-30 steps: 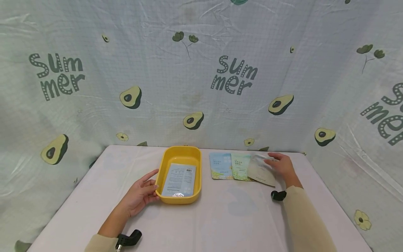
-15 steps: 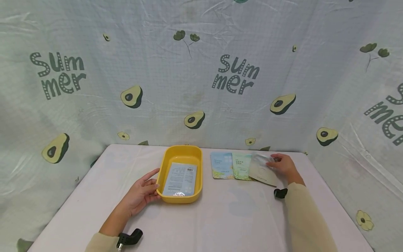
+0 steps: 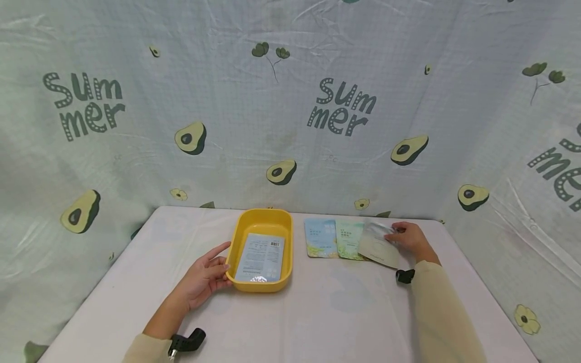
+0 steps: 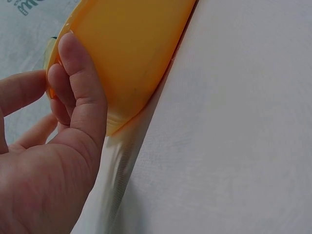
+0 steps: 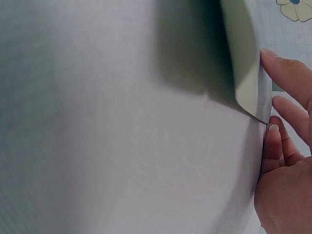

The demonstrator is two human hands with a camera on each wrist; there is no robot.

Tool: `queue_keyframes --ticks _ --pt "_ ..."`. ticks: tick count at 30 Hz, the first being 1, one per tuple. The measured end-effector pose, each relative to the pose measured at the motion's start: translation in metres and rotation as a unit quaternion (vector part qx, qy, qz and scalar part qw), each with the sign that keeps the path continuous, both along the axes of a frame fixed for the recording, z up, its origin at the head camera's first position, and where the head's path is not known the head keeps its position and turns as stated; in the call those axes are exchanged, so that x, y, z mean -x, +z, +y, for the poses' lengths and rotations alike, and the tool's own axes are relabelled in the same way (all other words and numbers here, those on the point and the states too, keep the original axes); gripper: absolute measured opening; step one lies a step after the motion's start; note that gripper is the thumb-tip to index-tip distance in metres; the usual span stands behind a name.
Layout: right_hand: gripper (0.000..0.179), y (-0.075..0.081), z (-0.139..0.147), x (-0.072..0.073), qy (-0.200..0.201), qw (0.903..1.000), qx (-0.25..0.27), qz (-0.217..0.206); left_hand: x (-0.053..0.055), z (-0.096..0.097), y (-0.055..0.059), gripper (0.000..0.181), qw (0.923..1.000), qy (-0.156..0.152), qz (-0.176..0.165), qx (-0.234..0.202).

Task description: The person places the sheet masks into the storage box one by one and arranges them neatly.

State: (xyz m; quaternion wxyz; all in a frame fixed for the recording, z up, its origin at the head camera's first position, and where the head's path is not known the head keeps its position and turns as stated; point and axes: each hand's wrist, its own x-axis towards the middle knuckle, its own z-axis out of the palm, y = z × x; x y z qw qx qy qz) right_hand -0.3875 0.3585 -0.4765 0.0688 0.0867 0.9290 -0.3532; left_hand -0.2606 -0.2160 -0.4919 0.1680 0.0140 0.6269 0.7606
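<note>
In the head view my left hand [image 3: 204,280] holds the near left side of a yellow plastic tray [image 3: 287,252], fingers and thumb at its rim; the left wrist view shows the fingers [image 4: 87,102] against the tray wall [image 4: 141,48]. Inside the tray lies a flat pale-blue packet [image 3: 260,257], its printed back with a barcode facing up. My right hand [image 3: 410,239] pinches the right edge of a flat beige-silver packet [image 3: 376,247]. In the right wrist view that packet [image 5: 243,63] curves up off the table, thumb and fingers at its edge.
Left of the beige packet lie a green packet [image 3: 348,239], partly overlapped by it, and a blue packet [image 3: 320,238]. A white cloth covers the table [image 3: 336,312]. Behind and beside it hangs a curtain [image 3: 236,111] printed with avocados.
The right hand has shifted slightly at the beige packet's edge. The left hand and the tray stay together as before; the head view has drifted a little.
</note>
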Motion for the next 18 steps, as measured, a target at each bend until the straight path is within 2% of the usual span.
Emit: queue_keyframes --ticks 18 --pt "0.069 -0.0012 0.0003 0.0048 -0.006 0.9998 0.002 -0.018 -0.0014 0.0001 0.0 0.073 1.0 0.007 -0.004 0.004"
